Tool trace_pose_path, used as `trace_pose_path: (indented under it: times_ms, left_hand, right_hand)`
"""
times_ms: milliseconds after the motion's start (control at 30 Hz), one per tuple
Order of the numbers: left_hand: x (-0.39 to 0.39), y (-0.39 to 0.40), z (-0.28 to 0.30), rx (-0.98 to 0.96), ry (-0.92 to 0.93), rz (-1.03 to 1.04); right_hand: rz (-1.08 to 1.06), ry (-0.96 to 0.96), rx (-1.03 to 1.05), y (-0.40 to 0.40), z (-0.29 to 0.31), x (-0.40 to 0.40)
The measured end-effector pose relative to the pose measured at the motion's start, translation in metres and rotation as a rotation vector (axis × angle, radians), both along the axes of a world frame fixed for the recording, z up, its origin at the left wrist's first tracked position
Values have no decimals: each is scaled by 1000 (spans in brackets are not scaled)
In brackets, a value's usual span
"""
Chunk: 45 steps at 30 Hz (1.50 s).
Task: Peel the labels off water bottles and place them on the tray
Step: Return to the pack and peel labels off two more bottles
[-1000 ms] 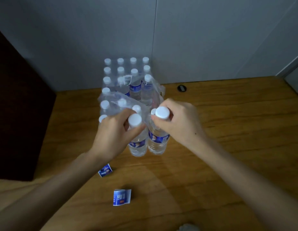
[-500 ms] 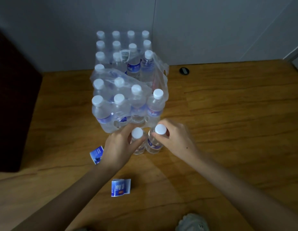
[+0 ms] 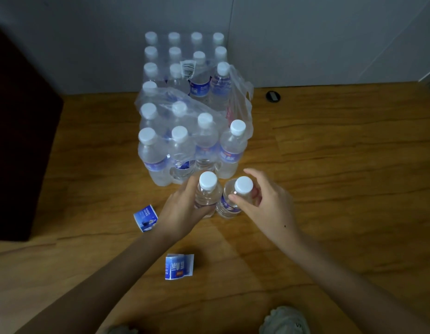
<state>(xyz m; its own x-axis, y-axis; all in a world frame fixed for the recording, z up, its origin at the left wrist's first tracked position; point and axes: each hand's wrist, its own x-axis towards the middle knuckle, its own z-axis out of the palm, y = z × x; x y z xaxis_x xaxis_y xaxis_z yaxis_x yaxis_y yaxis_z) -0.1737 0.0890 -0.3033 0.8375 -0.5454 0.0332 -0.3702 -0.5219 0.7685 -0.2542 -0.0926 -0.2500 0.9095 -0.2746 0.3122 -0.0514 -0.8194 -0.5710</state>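
Note:
Two clear water bottles with white caps stand side by side on the wooden floor just in front of the shrink-wrapped pack (image 3: 185,131). My left hand (image 3: 182,213) is wrapped around the body of the left bottle (image 3: 207,189), hiding its middle. My right hand (image 3: 264,203) cups the shoulder of the right bottle (image 3: 241,189) loosely, thumb on the front, index finger lifted. A blue label shows low on that right bottle. Two peeled blue labels lie on the floor: one curled label (image 3: 146,217) left of my left hand and one flat label (image 3: 179,266) nearer to me. No tray is in view.
The pack holds several capped bottles under torn plastic wrap, against the grey wall (image 3: 305,32). A dark cabinet (image 3: 21,141) stands at the left. A small black round object (image 3: 273,95) lies on the floor at the back right. A shoe (image 3: 283,319) shows at the bottom edge.
Both hands drew the two bottles out of the pack toward me and lowered them onto the floor. My right hand's fingers have loosened around its bottle.

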Motion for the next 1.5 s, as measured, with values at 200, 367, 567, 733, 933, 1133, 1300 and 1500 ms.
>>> trace_pose_path:
  times_ms: [200, 367, 567, 733, 933, 1133, 1300, 1500]
  left_hand:
    - [3, 13, 10, -63, 77, 44]
    - [5, 26, 44, -198, 218, 20]
    - [5, 28, 86, -425, 373, 22]
    - [10, 29, 91, -577, 558, 14]
    - [13, 28, 91, -622, 640, 18]
    - [-4, 20, 99, -559, 428, 160]
    - [-21, 19, 103, -453, 226, 327]
    - [-27, 16, 106, -517, 355, 295]
  right_hand:
    - [138, -229, -44, 6, -1, -19]
    - [287, 150, 123, 29, 7, -18]
    - [314, 373, 530, 49, 7, -8]
    - [373, 411, 891, 43, 15, 3]
    - [360, 362, 947, 38, 19, 5]
    - [224, 250, 803, 38, 20, 6]
    - [144, 160, 632, 48, 24, 4]
    - [74, 153, 592, 59, 32, 1]
